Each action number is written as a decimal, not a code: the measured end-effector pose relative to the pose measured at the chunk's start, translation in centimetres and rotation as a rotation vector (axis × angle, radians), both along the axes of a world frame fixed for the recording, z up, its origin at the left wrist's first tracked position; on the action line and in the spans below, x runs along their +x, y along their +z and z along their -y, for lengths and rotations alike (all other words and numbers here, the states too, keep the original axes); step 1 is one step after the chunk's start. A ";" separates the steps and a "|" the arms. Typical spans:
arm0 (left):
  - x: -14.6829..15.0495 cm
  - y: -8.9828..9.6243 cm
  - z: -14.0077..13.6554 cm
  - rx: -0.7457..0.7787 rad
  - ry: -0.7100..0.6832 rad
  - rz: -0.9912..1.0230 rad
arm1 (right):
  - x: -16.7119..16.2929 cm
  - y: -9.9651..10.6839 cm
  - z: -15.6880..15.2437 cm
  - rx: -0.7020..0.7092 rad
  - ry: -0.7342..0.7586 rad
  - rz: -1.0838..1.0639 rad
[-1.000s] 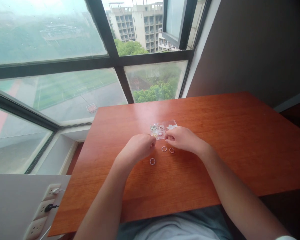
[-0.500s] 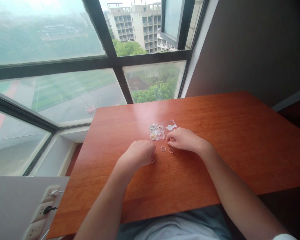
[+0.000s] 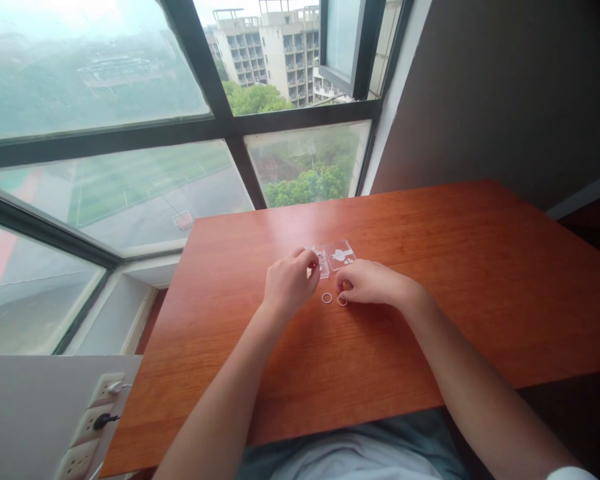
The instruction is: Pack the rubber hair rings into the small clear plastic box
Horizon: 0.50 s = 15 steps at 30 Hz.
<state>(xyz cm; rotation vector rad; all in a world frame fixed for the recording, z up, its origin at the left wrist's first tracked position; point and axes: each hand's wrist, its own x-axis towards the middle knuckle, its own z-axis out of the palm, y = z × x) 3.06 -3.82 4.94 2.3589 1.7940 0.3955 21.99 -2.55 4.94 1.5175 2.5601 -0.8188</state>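
Observation:
My left hand (image 3: 293, 280) is over the left part of a small clear box (image 3: 325, 272) with compartments, its thumb and fingers closed in a pinch. The small pale ring it had at its fingertips is gone from the table, and the fingers now hide it. Right of the box, my right hand (image 3: 367, 281) rests low with curled fingers, its tips closed at the edge of a pale pinkish ring (image 3: 342, 302). Another pale ring (image 3: 327, 298) lies flat on the table between the hands. Most of the box's contents are covered by my left hand.
The box's clear lid (image 3: 341, 254), with a white mark on it, lies open at the back right. All this is on a reddish-brown wooden table (image 3: 480, 280). Windows (image 3: 307, 163) stand behind, and wall sockets (image 3: 93, 427) are at lower left.
My left hand has moved up and away from me, from the table to over the box, and a ring has left the table. My right fingertips have come down to the right-hand ring.

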 end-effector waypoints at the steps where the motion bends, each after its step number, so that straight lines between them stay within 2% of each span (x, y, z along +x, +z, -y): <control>1: 0.1 -0.3 -0.1 -0.003 0.016 0.007 | 0.0 -0.1 0.0 0.003 0.001 0.001; 5: 0.1 -1.1 -0.3 -0.020 0.017 0.019 | 0.0 -0.6 0.0 0.011 0.021 0.007; 15: -1.0 -0.5 -0.5 -0.016 0.004 -0.043 | -0.2 -1.3 0.1 0.083 0.038 0.033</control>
